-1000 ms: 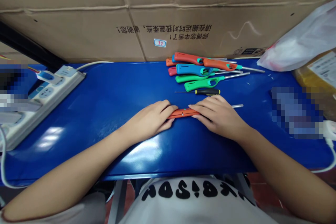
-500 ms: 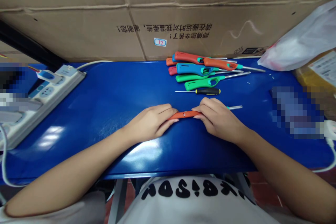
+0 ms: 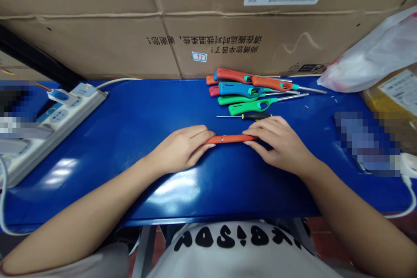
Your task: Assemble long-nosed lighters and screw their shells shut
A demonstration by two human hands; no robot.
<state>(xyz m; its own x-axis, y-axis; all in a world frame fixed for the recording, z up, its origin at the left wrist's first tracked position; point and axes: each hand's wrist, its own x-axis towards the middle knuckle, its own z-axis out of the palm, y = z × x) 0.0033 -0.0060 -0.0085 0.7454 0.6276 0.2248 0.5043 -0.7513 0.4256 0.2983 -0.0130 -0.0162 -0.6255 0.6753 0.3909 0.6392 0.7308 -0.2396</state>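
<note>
An orange long-nosed lighter [image 3: 232, 139] lies edge-on between my hands, low over the blue table. My left hand [image 3: 184, 147] pinches its left end between thumb and fingers. At the other end, the thumb and fingers of my right hand [image 3: 278, 145] close around it and hide its nozzle. Just beyond my right fingers is a black and yellow screwdriver [image 3: 247, 116], its handle partly covered. Behind it lies a pile of several lighters, among them a green one [image 3: 249, 107], a blue one [image 3: 239, 89] and an orange one [image 3: 270, 83].
A white power strip [image 3: 61, 117] with plugs and cables lies on the left of the blue table [image 3: 137, 108]. A large cardboard box [image 3: 124, 47] stands along the back. To the right are a white plastic bag [image 3: 368, 56] and a blurred-out object [image 3: 365, 143].
The orange lighter and my left hand have shifted slightly left. My right hand has slid right along the lighter, baring more of its body, and now overlaps the screwdriver handle.
</note>
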